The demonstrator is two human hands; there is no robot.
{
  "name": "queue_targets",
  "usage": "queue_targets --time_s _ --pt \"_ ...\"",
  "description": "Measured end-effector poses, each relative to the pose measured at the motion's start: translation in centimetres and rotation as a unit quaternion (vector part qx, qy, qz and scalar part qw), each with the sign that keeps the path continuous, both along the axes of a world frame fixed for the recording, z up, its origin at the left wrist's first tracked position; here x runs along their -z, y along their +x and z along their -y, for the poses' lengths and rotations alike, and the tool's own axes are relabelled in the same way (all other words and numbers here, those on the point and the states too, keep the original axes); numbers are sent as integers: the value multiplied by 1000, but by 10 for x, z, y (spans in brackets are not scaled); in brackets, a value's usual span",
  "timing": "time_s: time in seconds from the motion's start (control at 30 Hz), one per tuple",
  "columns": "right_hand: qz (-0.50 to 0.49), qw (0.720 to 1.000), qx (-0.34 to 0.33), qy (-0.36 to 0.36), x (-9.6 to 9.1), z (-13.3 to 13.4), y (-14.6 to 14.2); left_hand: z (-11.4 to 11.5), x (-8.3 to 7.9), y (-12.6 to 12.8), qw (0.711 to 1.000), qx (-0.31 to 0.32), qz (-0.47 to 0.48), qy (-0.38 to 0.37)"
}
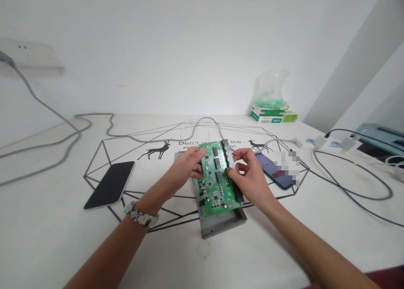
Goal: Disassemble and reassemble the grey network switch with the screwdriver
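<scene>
A green circuit board [210, 196] with black chips and a row of ports along its right edge is held tilted between my two hands. Curled around the board's upper left edge is my left hand [191, 162], thumb on its face. My right hand [248, 173] pinches the port row [238, 192] on the right side, fingers closed. Beneath the board lies a grey metal case [221, 226], open at the top and partly covered by the board. Whether the board touches the case, I cannot tell.
A dark phone [110, 184] lies at left, another phone [274, 171] at right. Grey cable [148, 139] runs behind the board. White power adapters [328, 144] with black cable stand right. Green-white boxes [267, 113] under a plastic bag sit against the wall.
</scene>
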State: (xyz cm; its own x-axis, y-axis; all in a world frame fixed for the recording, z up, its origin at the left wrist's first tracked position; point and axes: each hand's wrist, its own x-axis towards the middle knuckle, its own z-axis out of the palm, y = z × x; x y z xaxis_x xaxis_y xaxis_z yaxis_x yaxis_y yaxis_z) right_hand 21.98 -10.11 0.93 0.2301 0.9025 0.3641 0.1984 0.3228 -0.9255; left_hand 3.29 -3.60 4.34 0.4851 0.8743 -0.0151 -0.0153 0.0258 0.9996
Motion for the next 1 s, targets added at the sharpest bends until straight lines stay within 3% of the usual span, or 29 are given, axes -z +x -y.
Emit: queue_targets --time_s 0.17,0.37,0.5,0.73,0.87,1.0 --pt "-8 1000 -3 3 -2 3 -2 4 0 3 999 -38 -30 -11" --pt "-43 998 -26 25 -8 6 -3 5 2 2 1000 -14 -6 -13" --pt "-96 989 -111 29 -13 12 -5 3 3 3 998 -14 43 -49" --pt "-103 945 -311 23 -19 23 -8 9 1 7 986 -11 137 -98" --pt "-90 934 -345 10 -19 25 -10 13 -5 8 979 -19 159 -125" --pt "-72 939 -336 -14 -18 25 -13 14 -9 7 974 -55 155 -153"
